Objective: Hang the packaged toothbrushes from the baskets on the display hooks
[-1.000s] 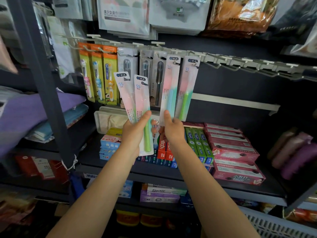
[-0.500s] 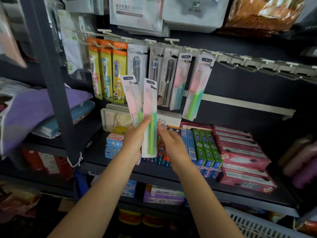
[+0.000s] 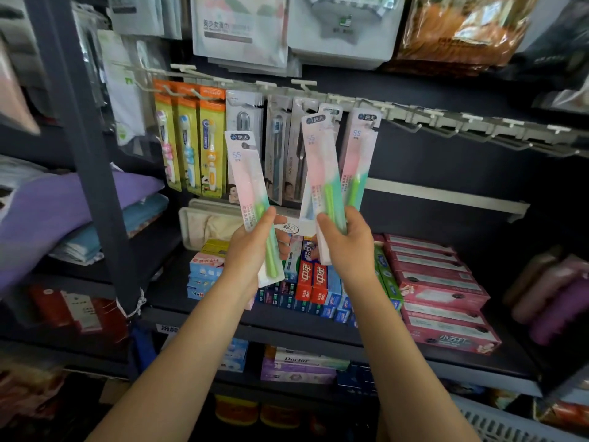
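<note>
My left hand (image 3: 251, 253) grips the lower end of one packaged toothbrush (image 3: 243, 173), a pink-to-green sleeve with a green handle, held upright in front of the hanging packs. My right hand (image 3: 347, 247) grips a second, matching package (image 3: 318, 161), whose top reaches up to the white hook rail (image 3: 446, 122). Just to its right, a third matching package (image 3: 360, 145) hangs on a hook. Orange-yellow toothbrush packs (image 3: 188, 145) and grey ones (image 3: 277, 148) hang further left. Several hooks (image 3: 497, 138) to the right are bare.
Toothpaste boxes (image 3: 312, 279) and pink boxes (image 3: 439, 288) fill the shelf under my hands. A dark upright post (image 3: 83, 154) stands at the left with folded towels (image 3: 63, 212) behind it. The rim of a pale basket (image 3: 510, 429) shows at the bottom right.
My left hand held two packages a second ago. My right hand has taken one of them and raised it up to the hook rail; the left keeps the other.
</note>
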`<act>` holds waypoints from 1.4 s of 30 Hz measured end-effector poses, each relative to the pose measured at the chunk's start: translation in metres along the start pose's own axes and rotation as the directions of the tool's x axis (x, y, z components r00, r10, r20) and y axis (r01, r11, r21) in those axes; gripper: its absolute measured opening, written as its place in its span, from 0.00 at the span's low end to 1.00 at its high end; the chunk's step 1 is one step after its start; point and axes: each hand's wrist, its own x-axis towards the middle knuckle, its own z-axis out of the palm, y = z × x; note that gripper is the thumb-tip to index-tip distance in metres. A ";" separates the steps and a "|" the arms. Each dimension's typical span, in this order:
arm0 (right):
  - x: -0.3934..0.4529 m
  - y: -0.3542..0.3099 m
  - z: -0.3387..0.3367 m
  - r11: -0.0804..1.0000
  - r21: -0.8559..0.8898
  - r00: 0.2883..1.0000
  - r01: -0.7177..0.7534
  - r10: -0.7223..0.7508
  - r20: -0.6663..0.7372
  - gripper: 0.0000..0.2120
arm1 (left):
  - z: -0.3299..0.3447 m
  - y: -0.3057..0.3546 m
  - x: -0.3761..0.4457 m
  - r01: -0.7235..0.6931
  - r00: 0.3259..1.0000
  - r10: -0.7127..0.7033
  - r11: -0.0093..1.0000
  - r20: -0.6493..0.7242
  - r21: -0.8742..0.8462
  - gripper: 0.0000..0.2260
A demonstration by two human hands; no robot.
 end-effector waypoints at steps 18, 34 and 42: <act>0.008 0.033 0.024 0.971 -0.006 0.970 -0.237 0.237 0.049 0.20 | 0.005 0.004 0.005 0.043 0.998 -0.042 0.999 -0.042 0.012 0.13; 0.039 0.040 0.029 0.849 -0.037 0.839 -0.527 0.527 0.136 0.24 | -0.008 -0.007 0.012 -0.032 0.999 0.027 0.982 0.028 0.184 0.05; 0.008 0.034 0.009 0.970 0.068 0.951 -0.233 0.213 0.224 0.17 | 0.016 0.003 0.016 -0.152 0.981 0.112 0.951 0.161 0.269 0.05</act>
